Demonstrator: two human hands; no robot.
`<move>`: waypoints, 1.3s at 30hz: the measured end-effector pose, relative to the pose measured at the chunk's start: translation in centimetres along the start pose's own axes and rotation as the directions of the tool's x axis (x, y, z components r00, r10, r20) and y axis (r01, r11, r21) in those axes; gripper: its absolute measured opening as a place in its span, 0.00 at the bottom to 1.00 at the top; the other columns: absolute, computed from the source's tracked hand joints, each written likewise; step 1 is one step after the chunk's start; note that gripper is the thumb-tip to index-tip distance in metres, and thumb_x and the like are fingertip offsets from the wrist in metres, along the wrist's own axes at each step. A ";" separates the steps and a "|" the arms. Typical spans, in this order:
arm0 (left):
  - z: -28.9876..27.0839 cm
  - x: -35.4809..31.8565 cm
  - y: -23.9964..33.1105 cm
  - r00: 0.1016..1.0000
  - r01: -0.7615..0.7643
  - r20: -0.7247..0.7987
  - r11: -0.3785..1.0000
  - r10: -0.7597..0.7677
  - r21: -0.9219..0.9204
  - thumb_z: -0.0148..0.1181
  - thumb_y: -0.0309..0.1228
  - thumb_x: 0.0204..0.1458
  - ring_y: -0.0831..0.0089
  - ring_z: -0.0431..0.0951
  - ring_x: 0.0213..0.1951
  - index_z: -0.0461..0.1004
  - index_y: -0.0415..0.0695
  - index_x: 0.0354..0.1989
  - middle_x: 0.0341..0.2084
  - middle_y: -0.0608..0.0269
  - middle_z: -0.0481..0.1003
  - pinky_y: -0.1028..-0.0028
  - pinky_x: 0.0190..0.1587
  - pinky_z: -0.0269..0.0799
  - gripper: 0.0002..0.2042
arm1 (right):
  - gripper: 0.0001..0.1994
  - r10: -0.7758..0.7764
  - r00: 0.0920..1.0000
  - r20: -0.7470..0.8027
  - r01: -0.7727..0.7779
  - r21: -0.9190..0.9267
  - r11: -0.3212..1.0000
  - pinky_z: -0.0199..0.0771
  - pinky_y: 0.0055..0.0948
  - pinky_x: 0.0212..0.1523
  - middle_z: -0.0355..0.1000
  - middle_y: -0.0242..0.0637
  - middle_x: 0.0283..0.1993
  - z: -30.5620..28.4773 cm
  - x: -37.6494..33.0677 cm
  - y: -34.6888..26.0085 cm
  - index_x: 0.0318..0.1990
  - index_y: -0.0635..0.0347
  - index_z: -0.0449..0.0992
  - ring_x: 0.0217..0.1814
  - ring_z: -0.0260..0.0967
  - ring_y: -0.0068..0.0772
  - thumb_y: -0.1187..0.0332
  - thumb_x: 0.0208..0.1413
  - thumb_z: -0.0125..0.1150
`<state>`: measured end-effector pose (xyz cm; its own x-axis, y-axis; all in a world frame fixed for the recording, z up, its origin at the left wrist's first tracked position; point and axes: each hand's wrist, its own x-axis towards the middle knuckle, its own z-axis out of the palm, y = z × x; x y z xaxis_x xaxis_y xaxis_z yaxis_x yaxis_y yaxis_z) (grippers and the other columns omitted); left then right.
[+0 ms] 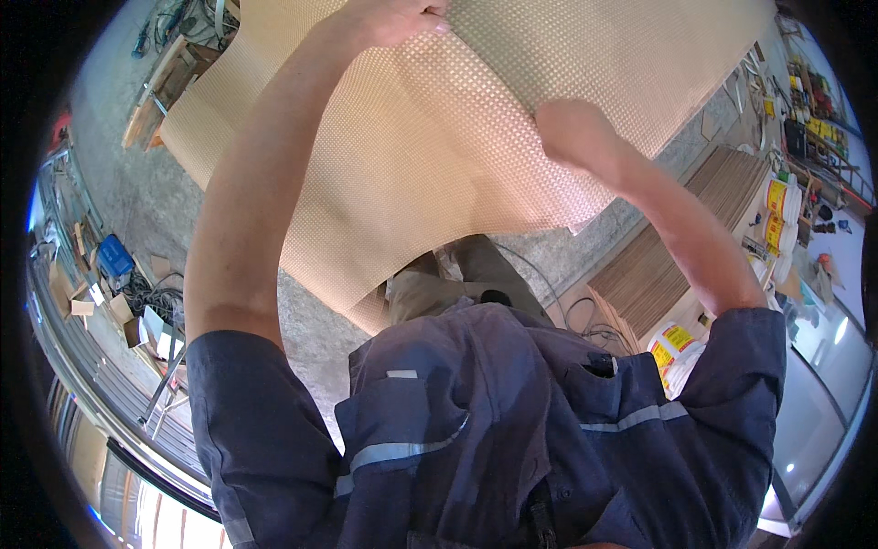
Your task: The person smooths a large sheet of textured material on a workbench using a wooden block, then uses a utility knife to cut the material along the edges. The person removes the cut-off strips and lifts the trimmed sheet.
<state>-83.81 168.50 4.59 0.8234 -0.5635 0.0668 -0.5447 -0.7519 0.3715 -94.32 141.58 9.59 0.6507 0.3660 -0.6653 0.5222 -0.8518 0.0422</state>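
A large tan sheet (393, 174) with a woven-looking texture spreads in front of me, and its near edge hangs in a curve above my legs. A raised fold or edge runs slantwise across it, between my two hands. At the top of the view my left hand (395, 20) pinches that edge, the fingertips close together. Lower and to the right, my right hand (576, 133) is closed on the same edge; its fingers are mostly hidden from me. The lifted part between the hands catches the light and bends downward toward my right side.
Stacked brown boards (681, 238) lie on the floor at the right, beside several white buckets with yellow labels (675, 346). On the left are a blue case (115, 256), cables, offcuts and long metal profiles. A wooden crate (169, 91) stands at the upper left.
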 end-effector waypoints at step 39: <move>15.1 -27.4 12.2 0.540 0.781 0.038 0.484 -0.840 -0.395 0.52 0.48 0.61 0.43 0.63 0.62 0.64 0.35 0.62 0.58 0.40 0.68 0.56 0.63 0.59 0.29 | 0.10 0.450 0.891 0.056 -0.137 0.979 0.149 0.73 0.25 0.25 0.72 0.36 0.21 28.0 -24.4 6.5 0.31 0.67 0.75 0.23 0.72 0.24 0.68 0.57 0.54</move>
<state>-115.41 169.55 -6.72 0.8967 0.3143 -0.3115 0.4421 -0.6686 0.5979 -122.24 116.62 5.19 0.7841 -0.0781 -0.6157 -0.5510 -0.5443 -0.6326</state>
